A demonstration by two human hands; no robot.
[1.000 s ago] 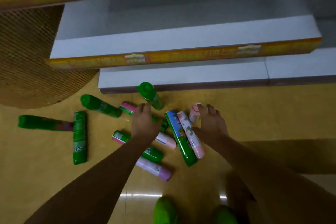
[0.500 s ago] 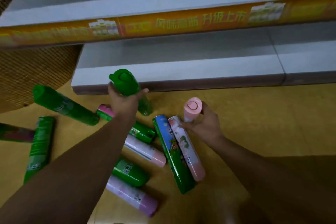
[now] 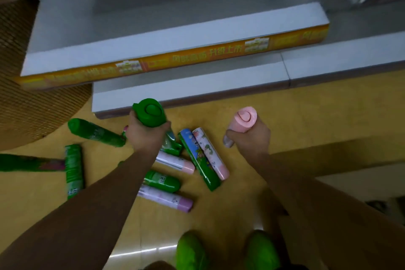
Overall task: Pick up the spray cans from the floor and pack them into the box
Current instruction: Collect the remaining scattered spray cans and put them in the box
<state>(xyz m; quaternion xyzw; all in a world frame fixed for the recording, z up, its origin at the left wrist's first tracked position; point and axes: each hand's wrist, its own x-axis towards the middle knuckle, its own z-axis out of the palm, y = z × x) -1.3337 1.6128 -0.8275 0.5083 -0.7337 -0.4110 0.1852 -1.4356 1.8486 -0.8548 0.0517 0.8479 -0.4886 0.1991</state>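
Note:
My left hand (image 3: 145,137) grips a green spray can (image 3: 150,113) upright, its cap toward the camera, lifted off the floor. My right hand (image 3: 252,141) grips a pink spray can (image 3: 244,119) upright the same way. Between and below the hands several cans lie on the yellow floor: a green-and-blue one (image 3: 199,160) beside a pink floral one (image 3: 210,155), a pink-capped white one (image 3: 175,161), a short green one (image 3: 162,181), a lilac one (image 3: 166,198). More green cans (image 3: 95,132) lie at the left. No box shows for certain.
White shelves (image 3: 175,37) with an orange price strip (image 3: 175,60) stand just beyond the cans. A brown woven surface (image 3: 28,103) curves in at the left. My green shoes (image 3: 192,250) are at the bottom edge. Bare yellow floor (image 3: 317,120) stretches to the right.
Both hands closed on a can each and lifted them upright off the floor. The view has tilted and pulled back, and my shoes are in the frame again.

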